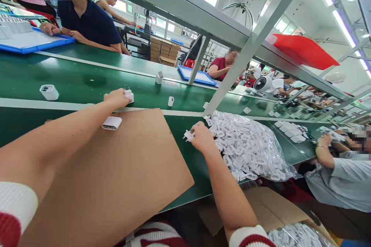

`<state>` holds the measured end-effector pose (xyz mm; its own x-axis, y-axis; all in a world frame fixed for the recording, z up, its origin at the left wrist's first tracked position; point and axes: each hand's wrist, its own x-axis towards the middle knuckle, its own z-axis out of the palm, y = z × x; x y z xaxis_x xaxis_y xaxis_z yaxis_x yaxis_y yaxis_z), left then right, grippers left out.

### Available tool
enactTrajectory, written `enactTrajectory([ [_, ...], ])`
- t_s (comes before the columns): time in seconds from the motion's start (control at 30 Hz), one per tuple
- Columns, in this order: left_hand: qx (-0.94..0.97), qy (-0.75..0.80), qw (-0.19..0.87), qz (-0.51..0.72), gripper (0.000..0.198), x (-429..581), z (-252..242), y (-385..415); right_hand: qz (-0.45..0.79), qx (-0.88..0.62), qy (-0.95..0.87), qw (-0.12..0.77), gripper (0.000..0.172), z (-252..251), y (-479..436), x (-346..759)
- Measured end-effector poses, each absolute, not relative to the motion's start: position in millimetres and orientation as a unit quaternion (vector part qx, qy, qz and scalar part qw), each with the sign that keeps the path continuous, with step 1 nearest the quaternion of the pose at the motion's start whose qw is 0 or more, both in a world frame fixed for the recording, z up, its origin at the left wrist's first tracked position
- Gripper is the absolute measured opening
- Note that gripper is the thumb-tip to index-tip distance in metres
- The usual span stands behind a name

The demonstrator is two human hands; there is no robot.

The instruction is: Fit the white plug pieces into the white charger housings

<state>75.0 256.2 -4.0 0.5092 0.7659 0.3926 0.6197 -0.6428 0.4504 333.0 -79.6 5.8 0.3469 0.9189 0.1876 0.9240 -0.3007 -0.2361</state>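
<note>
My left hand [116,99] is closed on a white plug adapter [129,96] with its pins upward, over the green conveyor belt [78,79]. My right hand [202,137] pinches a small white plastic plug piece [188,136] with prongs, just left of a clear bag of white plastic parts [249,148]. A white charger housing [111,123] lies on its side at the far edge of the brown cardboard sheet [124,170], below my left wrist.
Other white housings [49,92] are spread along the belt. A metal frame post [228,75] rises behind the bag. A red sheet [304,51] rests on the shelf overhead. At lower right stands an open carton [269,204] of parts. Co-workers sit across and to the right.
</note>
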Motion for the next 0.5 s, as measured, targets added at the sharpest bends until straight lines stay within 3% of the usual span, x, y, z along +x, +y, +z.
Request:
enactTrajectory([
  [0.13, 0.790, 0.448, 0.011, 0.419, 0.089, 78.3, -6.7, 247.7, 0.122, -0.721, -0.607, 0.311, 0.010, 9.9, -47.3, 311.2],
  [0.23, 0.809, 0.448, 0.022, 0.379, 0.105, 99.8, 1.2, 226.8, 0.208, -0.674, -0.594, 0.387, 0.013, -8.4, -34.4, 300.5],
  [0.37, 0.876, 0.402, 0.126, 0.235, 0.098, 159.5, 1.0, 212.5, 0.277, -0.647, -0.588, 0.399, 0.018, -35.2, -32.5, 299.9],
  [0.5, 0.865, 0.425, 0.193, 0.185, 0.088, 220.8, -13.3, 216.6, 0.276, -0.658, -0.586, 0.383, 0.021, -39.0, -35.2, 304.0],
])
